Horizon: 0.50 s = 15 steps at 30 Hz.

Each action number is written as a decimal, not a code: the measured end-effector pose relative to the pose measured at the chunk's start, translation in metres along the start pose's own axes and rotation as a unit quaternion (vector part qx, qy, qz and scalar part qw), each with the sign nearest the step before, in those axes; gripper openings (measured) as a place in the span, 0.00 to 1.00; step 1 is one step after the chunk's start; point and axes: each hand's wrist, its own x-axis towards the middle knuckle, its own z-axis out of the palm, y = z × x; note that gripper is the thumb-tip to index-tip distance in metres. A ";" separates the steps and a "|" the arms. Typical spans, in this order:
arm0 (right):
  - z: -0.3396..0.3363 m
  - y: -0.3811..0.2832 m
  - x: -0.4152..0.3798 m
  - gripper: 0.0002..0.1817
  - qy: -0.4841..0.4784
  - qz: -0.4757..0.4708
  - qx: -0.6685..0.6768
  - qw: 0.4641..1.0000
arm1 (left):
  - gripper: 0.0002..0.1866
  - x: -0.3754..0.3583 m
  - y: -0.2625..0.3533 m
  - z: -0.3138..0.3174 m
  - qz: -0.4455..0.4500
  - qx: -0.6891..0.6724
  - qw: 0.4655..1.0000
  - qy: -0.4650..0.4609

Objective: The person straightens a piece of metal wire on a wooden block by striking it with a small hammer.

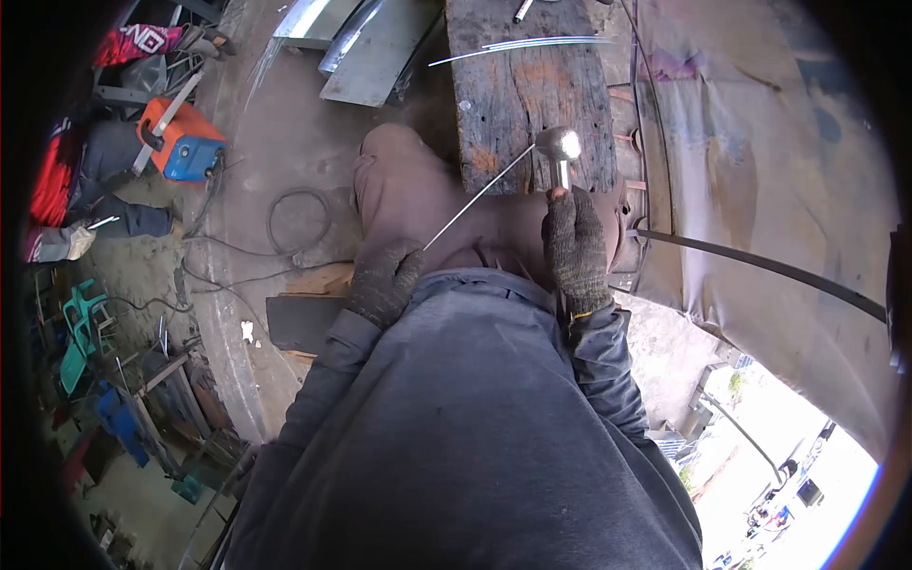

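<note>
My left hand [385,282], in a dark knitted glove, is closed on the near end of a thin metal rod [480,197], which slants up and across my lap towards the right. My right hand [578,245], gloved too, grips a hammer [559,145] upright by its shiny handle. The rod's far tip meets the hammer head in my view; I can't tell whether they touch. Just beyond my right hand is the worn wooden bench [532,100], with thin rods [532,45] lying across it. Ahead of my left hand, bent sheet metal [375,71] lies beside the bench. A looped cable [328,220] is on the floor, further out to that hand's left.
</note>
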 end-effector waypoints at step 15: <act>0.001 0.037 -0.004 0.21 -0.030 -0.316 -0.285 0.905 | 0.11 -0.005 -0.005 0.004 0.020 0.018 0.999 0.040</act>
